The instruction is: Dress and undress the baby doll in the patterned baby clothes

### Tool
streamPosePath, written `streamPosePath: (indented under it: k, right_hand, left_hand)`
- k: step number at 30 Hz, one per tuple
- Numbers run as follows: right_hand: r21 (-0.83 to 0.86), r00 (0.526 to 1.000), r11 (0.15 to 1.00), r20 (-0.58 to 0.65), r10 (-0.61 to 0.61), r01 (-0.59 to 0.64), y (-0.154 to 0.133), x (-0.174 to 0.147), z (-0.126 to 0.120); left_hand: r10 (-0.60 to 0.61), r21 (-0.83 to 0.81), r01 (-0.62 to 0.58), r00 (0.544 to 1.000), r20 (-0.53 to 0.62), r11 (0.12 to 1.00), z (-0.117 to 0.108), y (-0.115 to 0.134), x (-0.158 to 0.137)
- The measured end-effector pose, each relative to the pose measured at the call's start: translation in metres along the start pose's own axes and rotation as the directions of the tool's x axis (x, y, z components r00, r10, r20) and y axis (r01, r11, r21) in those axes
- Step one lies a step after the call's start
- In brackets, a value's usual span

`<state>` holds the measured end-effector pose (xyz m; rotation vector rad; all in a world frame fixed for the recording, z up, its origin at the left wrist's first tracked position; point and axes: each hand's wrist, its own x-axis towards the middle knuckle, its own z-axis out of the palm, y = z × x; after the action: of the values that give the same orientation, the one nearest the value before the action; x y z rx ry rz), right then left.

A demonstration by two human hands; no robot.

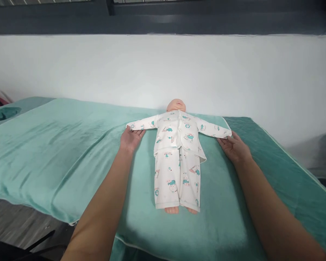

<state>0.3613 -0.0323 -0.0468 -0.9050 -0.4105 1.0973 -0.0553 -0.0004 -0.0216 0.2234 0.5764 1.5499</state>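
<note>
A baby doll lies on its back, its head toward the wall and its bare feet showing at the trouser hems. It wears a white printed long-sleeved top and matching trousers. Both sleeves are stretched out sideways. At the left cuff, my left hand has its thumb at the sleeve end and its fingers beneath the fabric. My right hand grips the other cuff the same way, thumb above and fingers below. The doll's hands are hidden inside the sleeves.
A light green blanket covers the bed, with a darker green cover at the right. Behind the bed stands a white wall under a dark window frame. Grey wooden floor shows at lower left.
</note>
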Motion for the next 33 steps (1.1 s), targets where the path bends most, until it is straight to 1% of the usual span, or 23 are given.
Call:
streamPosePath:
  k: [5, 11, 14, 18, 24, 33]
  right_hand:
    - [-0.03, 0.996, 0.999, -0.09, -0.014, 0.011, -0.001, -0.003, 0.006]
    - [-0.097, 0.983, 0.994, -0.175, -0.056, 0.04, 0.0, -0.004, 0.011]
    - [-0.12, 0.966, 0.991, -0.243, -0.09, 0.062, -0.002, -0.004, 0.01]
    - [-0.168, 0.941, 0.984, -0.321, -0.11, 0.058, -0.004, -0.004, 0.006]
    - [-0.211, 0.922, 0.975, -0.36, -0.144, 0.07, -0.005, -0.005, 0.001]
    - [-0.285, 0.908, 0.955, -0.373, -0.193, 0.086, -0.011, -0.01, -0.006]
  left_hand:
    - [0.046, -0.015, -0.046, 0.998, -0.035, 0.999, -0.001, 0.002, 0.004]
    - [0.062, -0.07, -0.068, 0.995, -0.077, 0.995, 0.0, 0.003, 0.004]
    - [0.072, -0.09, -0.079, 0.994, -0.079, 0.993, 0.0, 0.004, 0.004]
    - [0.078, -0.089, -0.086, 0.993, -0.093, 0.992, -0.002, 0.004, 0.004]
    - [0.11, -0.075, -0.117, 0.99, -0.093, 0.99, -0.004, 0.003, -0.001]
    - [0.134, -0.044, -0.139, 0.986, -0.095, 0.989, -0.004, 0.003, -0.004]
